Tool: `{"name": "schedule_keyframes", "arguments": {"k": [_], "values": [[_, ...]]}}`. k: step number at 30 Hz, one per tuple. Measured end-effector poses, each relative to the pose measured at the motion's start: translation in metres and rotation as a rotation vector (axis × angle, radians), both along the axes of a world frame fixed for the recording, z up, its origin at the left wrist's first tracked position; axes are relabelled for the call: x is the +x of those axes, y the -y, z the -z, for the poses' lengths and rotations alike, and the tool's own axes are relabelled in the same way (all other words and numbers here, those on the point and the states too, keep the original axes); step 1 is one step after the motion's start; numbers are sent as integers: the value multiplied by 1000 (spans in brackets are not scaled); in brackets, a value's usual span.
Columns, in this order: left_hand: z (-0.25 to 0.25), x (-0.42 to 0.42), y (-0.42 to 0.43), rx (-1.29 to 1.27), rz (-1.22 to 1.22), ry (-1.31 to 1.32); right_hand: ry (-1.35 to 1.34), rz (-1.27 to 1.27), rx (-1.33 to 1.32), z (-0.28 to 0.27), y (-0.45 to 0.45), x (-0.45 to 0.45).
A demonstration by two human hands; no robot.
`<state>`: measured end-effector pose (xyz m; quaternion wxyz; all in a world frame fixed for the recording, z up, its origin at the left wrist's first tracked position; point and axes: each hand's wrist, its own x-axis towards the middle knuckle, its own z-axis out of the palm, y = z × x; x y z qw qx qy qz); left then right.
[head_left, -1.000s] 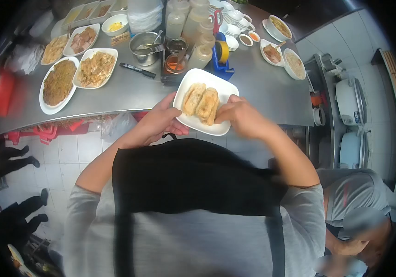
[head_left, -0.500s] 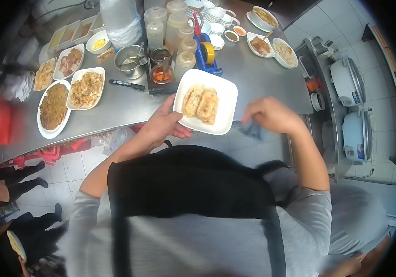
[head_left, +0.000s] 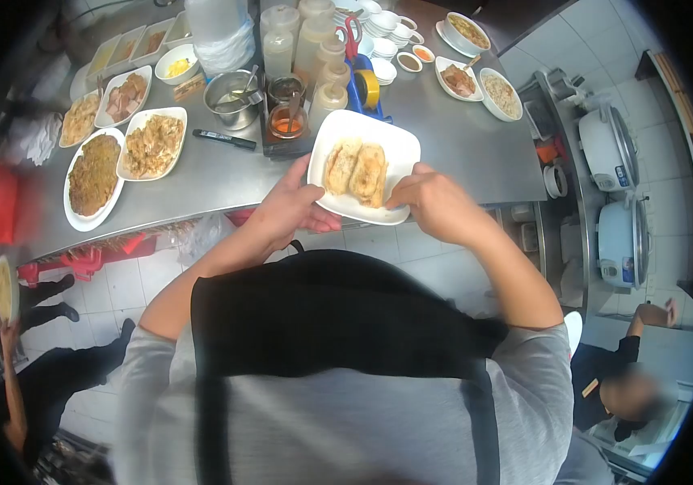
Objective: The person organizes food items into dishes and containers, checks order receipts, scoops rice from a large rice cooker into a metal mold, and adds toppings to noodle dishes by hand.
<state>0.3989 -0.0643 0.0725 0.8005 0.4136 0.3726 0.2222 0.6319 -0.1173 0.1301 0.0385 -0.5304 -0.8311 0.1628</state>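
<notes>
A white square plate (head_left: pixel 401 149) is held in front of my chest, just over the near edge of the steel counter. Two oblong, lightly browned pieces of food (head_left: pixel 354 171) lie side by side on it. My left hand (head_left: pixel 294 204) is closed on the plate's left side, thumb on the rim and fingers underneath. At the right side, my right hand (head_left: pixel 443 204) is closed on the rim, with a fingertip inside the plate close to the food. The underside of the plate and the fingers below it are partly hidden.
Dishes of food, including an oval plate (head_left: pixel 94 179), stand on the counter's left. A black marker (head_left: pixel 225 139), steel pot (head_left: pixel 233 101), squeeze bottles (head_left: pixel 328 101) and blue tape dispenser (head_left: pixel 358 89) sit beyond my plate. Rice cookers (head_left: pixel 609 149) are at right. Other people stand at both sides.
My right hand has come left from beside the plate onto its right rim. The plate has shifted slightly up and right. At far right, one person left and another appeared.
</notes>
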Motion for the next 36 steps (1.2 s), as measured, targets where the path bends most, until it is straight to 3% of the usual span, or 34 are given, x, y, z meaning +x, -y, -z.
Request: {"name": "schedule_keyframes", "arguments": {"k": [5,8,10,12,16,19,23,25,28,31,34,36], "values": [[3,-1,3,12,19,-2,-262,-138,-192,-10,5,10],[5,-7,9,11,23,13,9,-12,-236,-18,17,35],[14,-12,12,1,29,78,292,168,-123,-1,27,55],[17,-24,14,-5,0,133,113,232,-103,-5,19,69],[-7,-57,29,-26,-118,163,-327,489,378,-15,-14,90],[-22,-89,46,8,-265,192,-450,598,663,-5,-54,128],[-27,-140,70,6,-541,72,-489,618,639,69,-103,165],[-32,-169,86,40,-738,134,-277,613,507,135,-114,169],[-31,-224,100,132,-922,-1,177,520,410,262,-118,169],[-28,-283,102,171,-1113,-149,144,681,503,224,-99,100],[-10,-345,87,187,-1290,-248,-11,732,403,229,-113,127],[2,-386,68,175,-1372,-306,-66,762,522,224,-109,128]]}}
